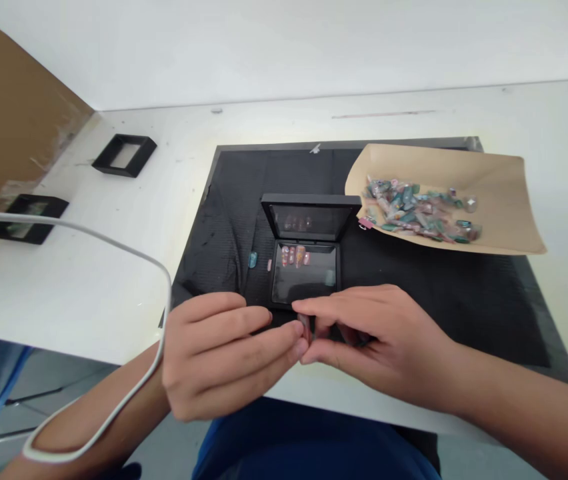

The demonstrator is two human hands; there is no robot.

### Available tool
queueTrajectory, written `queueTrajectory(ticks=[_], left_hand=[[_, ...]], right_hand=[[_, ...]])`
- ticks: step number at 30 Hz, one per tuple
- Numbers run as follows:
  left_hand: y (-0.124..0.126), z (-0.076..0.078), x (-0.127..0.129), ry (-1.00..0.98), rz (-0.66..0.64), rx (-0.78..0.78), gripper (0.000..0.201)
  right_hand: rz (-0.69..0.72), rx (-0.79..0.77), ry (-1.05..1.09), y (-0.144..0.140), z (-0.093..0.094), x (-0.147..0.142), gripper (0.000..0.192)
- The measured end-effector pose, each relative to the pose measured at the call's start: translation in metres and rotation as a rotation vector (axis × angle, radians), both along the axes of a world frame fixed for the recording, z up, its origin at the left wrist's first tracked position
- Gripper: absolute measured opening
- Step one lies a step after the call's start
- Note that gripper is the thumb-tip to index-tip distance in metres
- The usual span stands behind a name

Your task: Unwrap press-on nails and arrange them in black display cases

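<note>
fingertips of both hands meet around a small pinkish piece [306,327], which is partly hidden: the left hand [227,357] presses on it from one side with its fingertips together, while the right hand [381,327] closes thumb and forefinger over it from the other. its exact outline is too covered to tell. the piece is held up just in front of the near edge of a black case [275,273], which stands open with its lid [309,217] tilted up at the back. inside the case's base, toward the far left, four decorated nail tips [295,256] lie in a row, and their reflection shows in the lid. a faint greenish patch appears near the base's right side, too blurred to make out. on the black mat [414,287], just left of the case, are a blue piece [253,259] and a smaller pink one [269,265]. to the right, a curled sheet of brown paper [504,193] carries a heap of mixed nail pieces [414,210]. two black frames [124,155] sit on the white table [129,287] at far left, and a white cable [134,252] crosses over the left forearm.
</note>
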State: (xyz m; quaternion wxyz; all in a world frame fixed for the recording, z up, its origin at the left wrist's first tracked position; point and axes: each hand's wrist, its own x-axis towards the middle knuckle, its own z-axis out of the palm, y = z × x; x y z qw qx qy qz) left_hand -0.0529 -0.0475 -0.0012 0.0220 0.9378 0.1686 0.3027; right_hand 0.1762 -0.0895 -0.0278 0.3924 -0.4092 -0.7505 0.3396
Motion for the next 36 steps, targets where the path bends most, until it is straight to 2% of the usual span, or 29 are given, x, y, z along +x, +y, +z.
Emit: queueTrajectory(ticks=[3, 5, 7, 10, 13, 16, 20, 24, 28, 33, 36], left_hand=[[0.007, 0.002, 0.004, -0.005, -0.019, -0.002, 0.011], [0.016, 0.005, 0.005, 0.003, -0.084, 0.021, 0.011], [0.026, 0.005, 0.007, 0.036, -0.213, 0.061, 0.013], [0.037, 0.0, 0.006, 0.066, -0.282, 0.002, 0.011], [0.039, -0.009, 0.003, 0.091, -0.284, -0.079, 0.014], [0.038, -0.015, 0.003, 0.111, -0.291, -0.148, 0.013], [0.04, -0.017, 0.007, 0.168, -0.257, -0.199, 0.011], [0.041, -0.017, 0.007, 0.117, -0.228, -0.187, 0.01], [0.041, -0.019, 0.005, 0.091, -0.236, -0.213, 0.011], [0.042, -0.02, 0.007, 0.06, -0.239, -0.22, 0.013], [0.043, -0.02, 0.01, 0.046, -0.234, -0.221, 0.013]], right_hand=[[0.081, -0.021, 0.059, 0.003, 0.002, 0.003, 0.026], [0.098, 0.006, 0.056, 0.006, 0.003, 0.007, 0.025], [0.029, 0.062, -0.001, 0.01, 0.003, 0.013, 0.026], [-0.132, 0.155, -0.137, 0.016, 0.0, 0.021, 0.026], [-0.23, 0.15, -0.221, 0.02, -0.004, 0.024, 0.027], [-0.301, 0.039, -0.259, 0.023, -0.006, 0.021, 0.028], [-0.382, -0.118, -0.322, 0.029, -0.005, 0.017, 0.027], [-0.388, -0.204, -0.443, 0.033, -0.003, 0.015, 0.027], [-0.368, -0.154, -0.537, 0.032, -0.001, 0.015, 0.038], [-0.353, -0.102, -0.545, 0.026, -0.002, 0.014, 0.048], [-0.358, 0.057, -0.618, 0.021, -0.001, 0.014, 0.047]])
